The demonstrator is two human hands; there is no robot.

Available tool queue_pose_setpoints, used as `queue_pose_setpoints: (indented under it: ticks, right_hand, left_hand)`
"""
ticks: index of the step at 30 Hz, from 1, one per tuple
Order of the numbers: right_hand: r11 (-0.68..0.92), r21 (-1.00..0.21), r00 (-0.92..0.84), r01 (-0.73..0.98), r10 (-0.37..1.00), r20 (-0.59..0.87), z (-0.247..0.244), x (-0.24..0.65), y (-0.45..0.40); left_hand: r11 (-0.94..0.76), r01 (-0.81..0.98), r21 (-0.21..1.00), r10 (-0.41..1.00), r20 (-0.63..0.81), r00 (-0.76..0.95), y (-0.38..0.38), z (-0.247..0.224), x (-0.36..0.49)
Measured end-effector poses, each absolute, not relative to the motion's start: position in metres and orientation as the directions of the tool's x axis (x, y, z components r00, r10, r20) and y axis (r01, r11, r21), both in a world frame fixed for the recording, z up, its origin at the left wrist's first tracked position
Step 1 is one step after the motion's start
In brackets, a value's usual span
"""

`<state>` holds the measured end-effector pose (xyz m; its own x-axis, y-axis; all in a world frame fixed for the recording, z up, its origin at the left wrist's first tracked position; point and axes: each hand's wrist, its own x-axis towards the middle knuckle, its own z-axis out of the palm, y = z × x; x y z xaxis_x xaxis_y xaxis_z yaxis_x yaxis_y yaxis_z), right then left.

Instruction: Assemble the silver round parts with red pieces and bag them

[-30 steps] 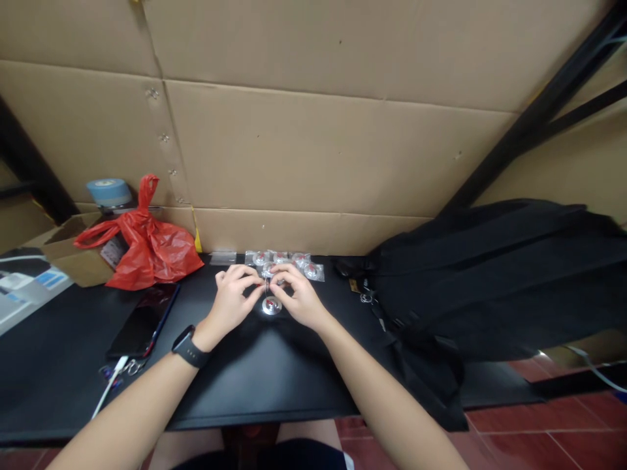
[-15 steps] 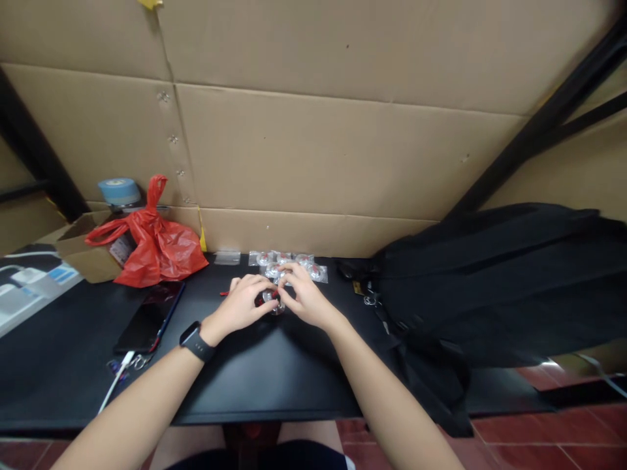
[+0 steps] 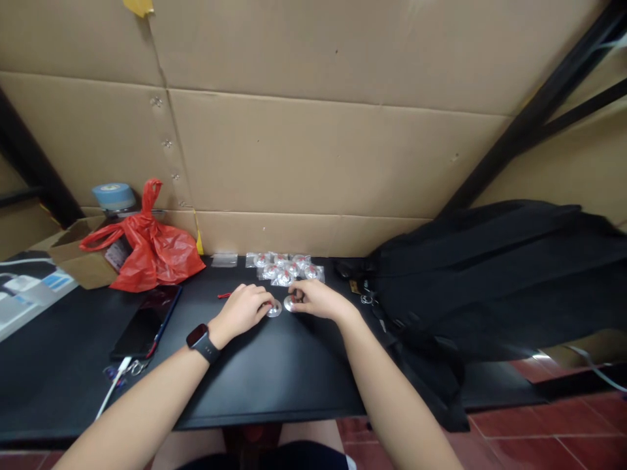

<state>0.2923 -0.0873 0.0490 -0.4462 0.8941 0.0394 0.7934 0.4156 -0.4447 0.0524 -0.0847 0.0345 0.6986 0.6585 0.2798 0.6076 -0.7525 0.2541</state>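
Note:
Near the middle of the black table [image 3: 235, 385], my left hand [image 3: 241, 311] has its fingers closed on a small shiny disc [image 3: 275, 309]. My right hand [image 3: 316, 300] pinches another shiny disc [image 3: 289, 303] just to the right of it. A narrow gap separates the two discs. Behind my hands lie several round silver pieces with red centres in clear packets [image 3: 283, 277]. A short red item [image 3: 224, 296] rests left of my left hand, partly hidden by it.
A black phone [image 3: 147, 321] with a white cable, a red plastic bag [image 3: 161, 254], a cardboard box [image 3: 85, 261] and a white power strip [image 3: 29, 297] are at the left. Flat clear packets [image 3: 224, 260] lie by the cardboard wall. A black backpack [image 3: 499, 281] fills the right.
My hands were together over one shiny piece; now they are apart, each at its own disc. A packet formerly covered by my right hand shows. The view has shifted slightly.

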Motion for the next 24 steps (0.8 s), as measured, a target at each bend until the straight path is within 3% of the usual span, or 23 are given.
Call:
queue_pose_setpoints:
  ticks: [3,6,10,15,18,24]
  right_hand:
    - [0.396,-0.466,-0.451,0.791,0.893,-0.008,0.045,0.292,-0.085]
    - [0.408,-0.492,-0.448,0.769,0.893,0.039,0.044,0.287,-0.085]
    - [0.415,-0.673,-0.404,0.612,0.896,0.184,0.045,0.274,-0.087]
    - [0.357,-0.901,-0.301,0.245,0.912,0.279,0.036,0.252,-0.089]
    - [0.276,-0.954,-0.27,0.117,0.933,0.237,0.03,0.244,-0.089]
    - [0.124,-0.989,-0.212,-0.079,0.968,0.138,0.03,0.236,-0.092]
  left_hand:
    - [-0.746,0.617,0.249,0.665,0.292,0.687,-0.084,0.036,0.053]
    - [-0.706,0.648,0.286,0.707,0.326,0.627,-0.083,0.036,0.051]
    - [-0.596,0.624,0.506,0.803,0.363,0.472,-0.078,0.034,0.047]
    - [-0.527,0.375,0.763,0.837,0.391,0.383,-0.073,0.032,0.047]
    - [-0.512,0.31,0.801,0.846,0.407,0.345,-0.072,0.031,0.048]
    - [-0.533,0.379,0.756,0.84,0.417,0.348,-0.073,0.029,0.047]
